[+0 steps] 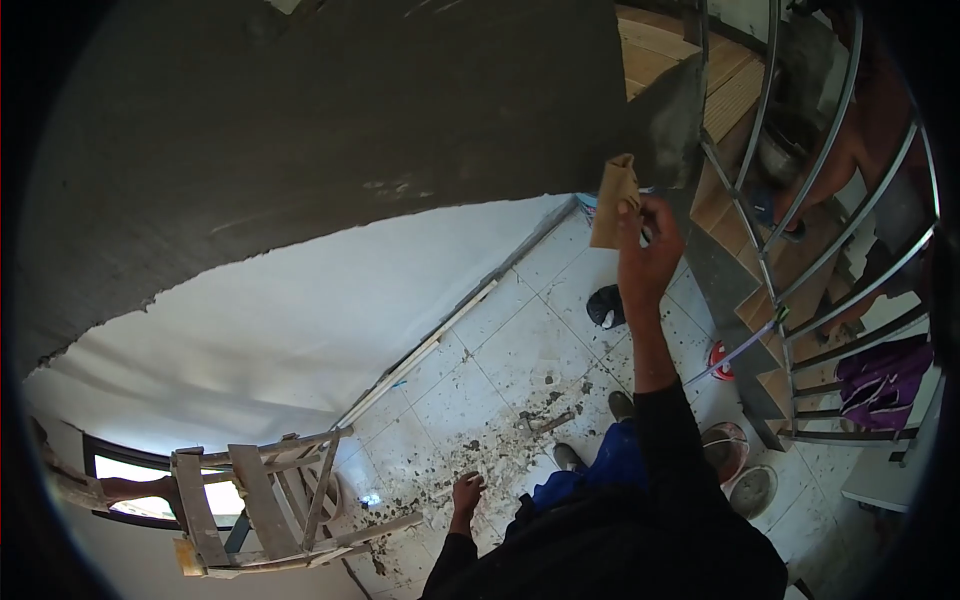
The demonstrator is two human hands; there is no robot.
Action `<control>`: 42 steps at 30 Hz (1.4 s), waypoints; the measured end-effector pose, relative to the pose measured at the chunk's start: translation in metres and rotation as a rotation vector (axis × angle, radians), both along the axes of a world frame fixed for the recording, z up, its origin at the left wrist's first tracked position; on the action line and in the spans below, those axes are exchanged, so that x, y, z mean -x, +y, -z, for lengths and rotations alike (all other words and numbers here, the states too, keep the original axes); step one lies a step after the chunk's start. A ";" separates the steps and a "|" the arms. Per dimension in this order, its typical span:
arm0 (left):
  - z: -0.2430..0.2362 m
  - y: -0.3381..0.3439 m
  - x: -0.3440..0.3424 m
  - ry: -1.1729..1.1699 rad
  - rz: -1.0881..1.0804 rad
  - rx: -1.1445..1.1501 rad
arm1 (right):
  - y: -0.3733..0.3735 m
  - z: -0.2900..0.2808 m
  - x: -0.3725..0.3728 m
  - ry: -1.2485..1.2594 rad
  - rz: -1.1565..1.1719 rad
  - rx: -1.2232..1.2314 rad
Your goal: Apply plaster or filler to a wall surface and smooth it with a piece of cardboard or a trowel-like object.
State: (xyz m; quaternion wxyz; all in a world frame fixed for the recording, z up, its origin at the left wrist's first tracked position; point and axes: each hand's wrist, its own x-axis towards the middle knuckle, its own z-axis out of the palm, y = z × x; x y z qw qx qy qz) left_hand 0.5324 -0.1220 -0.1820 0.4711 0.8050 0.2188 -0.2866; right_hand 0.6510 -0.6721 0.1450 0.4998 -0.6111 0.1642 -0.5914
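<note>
My right hand (pixel 655 240) is raised in front of me, its fingers closed around a folded brown sheet (pixel 608 215) that looks like cardboard or sandpaper. The sheet stands upright, close to the lower edge of a grey plastered surface (pixel 400 120). Much of that surface looks smooth, with a few pale marks. Below it lies a white wall (pixel 400 270), met along a ragged edge. My left hand (pixel 467 493) hangs low over the debris-strewn floor, fingers curled in; what they hold, if anything, is too small to make out.
At right, a metal railing (pixel 765 250) borders wooden stairs (pixel 715 205), where another person's arm (pixel 835 170) shows behind the bars. A wooden trestle (pixel 265 500) stands lower left. Buckets (pixel 752 492), a hammer-like tool (pixel 550 421) and a black bag (pixel 605 307) rest on the tiled floor (pixel 520 330).
</note>
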 end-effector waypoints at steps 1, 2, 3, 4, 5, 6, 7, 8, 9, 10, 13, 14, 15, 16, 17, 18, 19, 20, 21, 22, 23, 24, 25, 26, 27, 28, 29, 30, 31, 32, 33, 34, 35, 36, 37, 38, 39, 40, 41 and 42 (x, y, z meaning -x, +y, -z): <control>0.001 -0.003 0.002 -0.015 0.010 -0.008 | 0.002 -0.009 -0.008 -0.018 -0.016 -0.006; 0.003 -0.007 0.004 -0.029 0.019 -0.015 | 0.000 -0.013 -0.013 -0.024 -0.033 -0.010; 0.005 -0.013 0.008 -0.011 -0.013 0.039 | -0.001 -0.015 -0.017 -0.012 -0.024 0.040; 0.007 -0.024 0.015 -0.015 -0.035 0.039 | -0.005 -0.016 -0.019 0.001 -0.020 0.094; 0.009 -0.036 0.022 0.028 -0.065 0.012 | -0.013 -0.016 -0.020 0.034 -0.032 0.123; 0.011 -0.048 0.029 0.071 -0.097 -0.013 | -0.014 -0.016 -0.019 0.029 -0.056 0.125; 0.015 -0.060 0.036 0.102 -0.105 0.003 | -0.018 -0.017 -0.017 0.036 -0.001 0.258; 0.018 -0.067 0.044 0.166 -0.118 -0.001 | -0.016 -0.019 -0.017 0.037 0.044 0.382; 0.024 -0.078 0.047 0.176 -0.101 0.010 | -0.015 -0.024 -0.020 -0.035 0.014 0.472; 0.029 -0.086 0.055 0.191 -0.085 0.021 | -0.009 -0.034 -0.019 -0.069 -0.022 0.509; 0.024 -0.125 0.055 0.183 -0.108 0.006 | -0.011 -0.045 -0.027 -0.119 -0.075 0.534; 0.024 -0.136 0.054 0.167 -0.128 0.019 | -0.016 -0.045 -0.031 -0.116 -0.074 0.462; 0.024 -0.146 0.049 0.139 -0.135 0.008 | -0.021 -0.045 -0.034 -0.112 -0.073 0.391; 0.025 -0.152 0.046 0.096 -0.148 0.024 | -0.027 -0.045 -0.037 -0.116 -0.091 0.393; 0.025 -0.157 0.045 0.079 -0.173 0.033 | -0.035 -0.044 -0.039 -0.094 -0.066 0.410; 0.025 -0.160 0.045 0.062 -0.196 0.043 | -0.042 -0.043 -0.040 -0.071 -0.039 0.428; 0.026 -0.163 0.046 0.044 -0.201 0.054 | -0.047 -0.043 -0.043 -0.067 -0.054 0.390; 0.028 -0.167 0.045 0.039 -0.206 0.023 | -0.050 -0.043 -0.046 -0.065 -0.064 0.396; 0.030 -0.170 0.045 0.048 -0.205 0.022 | -0.053 -0.045 -0.050 -0.098 -0.078 0.401; 0.031 -0.171 0.046 0.058 -0.206 0.020 | -0.053 -0.051 -0.052 -0.130 -0.093 0.404; 0.035 -0.168 0.050 0.061 -0.200 0.018 | -0.044 -0.064 -0.053 -0.157 -0.127 0.416; 0.039 -0.165 0.054 0.066 -0.203 0.014 | -0.038 -0.074 -0.057 -0.195 -0.144 0.478; 0.039 -0.167 0.055 0.097 -0.202 0.013 | -0.032 -0.083 -0.055 -0.202 -0.165 0.523; 0.039 -0.169 0.056 0.128 -0.201 0.013 | -0.029 -0.087 -0.054 -0.208 -0.185 0.568; 0.039 -0.172 0.059 0.136 -0.201 0.016 | -0.029 -0.079 -0.050 -0.147 -0.205 0.589; 0.040 -0.174 0.058 0.145 -0.199 0.027 | -0.034 -0.069 -0.046 -0.139 -0.197 0.592; 0.041 -0.174 0.057 0.150 -0.205 0.037 | -0.041 -0.052 -0.043 -0.086 -0.197 0.659; 0.042 -0.176 0.056 0.153 -0.200 0.037 | -0.050 -0.033 -0.042 -0.032 -0.196 0.724; 0.044 -0.175 0.056 0.136 -0.209 0.029 | -0.058 -0.010 -0.044 -0.001 -0.162 0.663; 0.043 -0.176 0.057 0.125 -0.210 0.022 | -0.067 0.003 -0.039 0.065 -0.122 0.614; 0.043 -0.176 0.056 0.136 -0.195 0.020 | -0.075 0.015 -0.038 0.085 -0.079 0.517; 0.042 -0.177 0.053 0.136 -0.235 0.048 | -0.082 0.022 -0.036 0.105 -0.033 0.421; 0.041 -0.179 0.052 0.137 -0.273 0.075 | -0.090 0.028 -0.032 0.118 -0.019 0.420; 0.039 -0.179 0.051 0.147 -0.257 0.073 | -0.098 0.033 -0.029 0.101 0.014 0.383; 0.039 -0.176 0.050 0.152 -0.236 0.068 | -0.103 0.034 -0.028 0.076 0.041 0.343; 0.038 -0.175 0.048 0.160 -0.210 0.064 | -0.097 0.023 -0.027 0.044 0.016 0.356; 0.037 -0.173 0.048 0.196 -0.186 0.052 | -0.084 0.011 -0.027 0.020 -0.009 0.375; 0.036 -0.169 0.047 0.197 -0.179 0.045 | -0.066 -0.003 -0.029 -0.007 -0.037 0.390; 0.035 -0.166 0.047 0.217 -0.174 0.059 | -0.049 -0.019 -0.032 -0.027 -0.061 0.453; 0.033 -0.165 0.043 0.244 -0.154 0.061 | -0.050 -0.026 -0.035 -0.036 -0.071 0.507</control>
